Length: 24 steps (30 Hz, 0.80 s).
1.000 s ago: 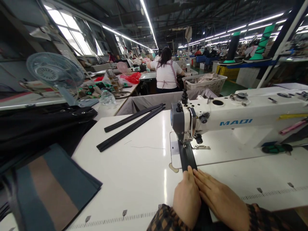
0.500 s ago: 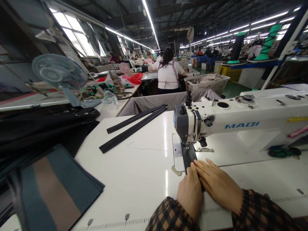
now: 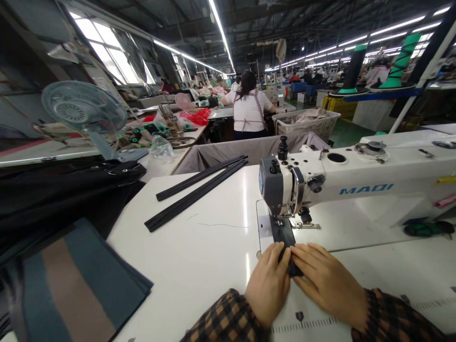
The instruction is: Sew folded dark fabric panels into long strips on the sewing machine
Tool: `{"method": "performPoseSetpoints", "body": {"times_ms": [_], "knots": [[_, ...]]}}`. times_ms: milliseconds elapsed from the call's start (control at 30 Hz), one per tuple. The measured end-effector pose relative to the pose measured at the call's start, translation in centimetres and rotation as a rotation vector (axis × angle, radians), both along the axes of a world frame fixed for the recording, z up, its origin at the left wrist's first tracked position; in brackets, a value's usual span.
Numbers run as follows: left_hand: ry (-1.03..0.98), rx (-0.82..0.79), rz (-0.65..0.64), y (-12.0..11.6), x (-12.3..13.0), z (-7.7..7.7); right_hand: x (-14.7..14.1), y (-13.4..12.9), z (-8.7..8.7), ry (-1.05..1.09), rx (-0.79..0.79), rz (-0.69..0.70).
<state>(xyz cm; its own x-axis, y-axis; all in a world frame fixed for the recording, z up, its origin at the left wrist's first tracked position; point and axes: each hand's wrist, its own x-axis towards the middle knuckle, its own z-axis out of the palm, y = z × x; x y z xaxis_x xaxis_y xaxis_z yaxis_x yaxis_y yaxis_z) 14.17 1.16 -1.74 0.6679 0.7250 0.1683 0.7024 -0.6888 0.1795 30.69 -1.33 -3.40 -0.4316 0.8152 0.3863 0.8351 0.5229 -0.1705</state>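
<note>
A black fabric strip runs under the presser foot of a white sewing machine and towards me along the tabletop. My left hand is closed on the strip's left side, its fingers bent and its thumb pressing on top. From the right, my right hand meets it, fingers together along the strip's edge and thumb tucked low near its close end. The two hands' fingertips almost touch. Part of the strip is hidden beneath them.
Two folded black strips lie left on the white table, near loose threads. Blue-and-brown panels and black material occupy the left side. A fan, thread cones, a basket and a seated co-worker are beyond.
My left hand has shifted left and turned, its thumb now showing on the strip. More of the strip's close end shows between my hands. The view has moved slightly.
</note>
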Motion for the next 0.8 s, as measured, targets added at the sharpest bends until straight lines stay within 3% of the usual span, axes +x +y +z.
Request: {"method": "performPoseSetpoints", "body": {"times_ms": [233,500,800], "knots": [[0.061,0.18,-0.219,0.5,-0.9,-0.8,-0.3,-0.5,-1.0,0.104,0.045,0.046],[0.071,0.208,-0.245,1.0,-1.3,-1.3,-0.4,-0.5,-0.9,0.052,0.075,0.035],[-0.058,0.086,-0.234,3.3,-1.5,-1.3,0.0,2.2,-0.6,0.036,0.049,0.021]]}}
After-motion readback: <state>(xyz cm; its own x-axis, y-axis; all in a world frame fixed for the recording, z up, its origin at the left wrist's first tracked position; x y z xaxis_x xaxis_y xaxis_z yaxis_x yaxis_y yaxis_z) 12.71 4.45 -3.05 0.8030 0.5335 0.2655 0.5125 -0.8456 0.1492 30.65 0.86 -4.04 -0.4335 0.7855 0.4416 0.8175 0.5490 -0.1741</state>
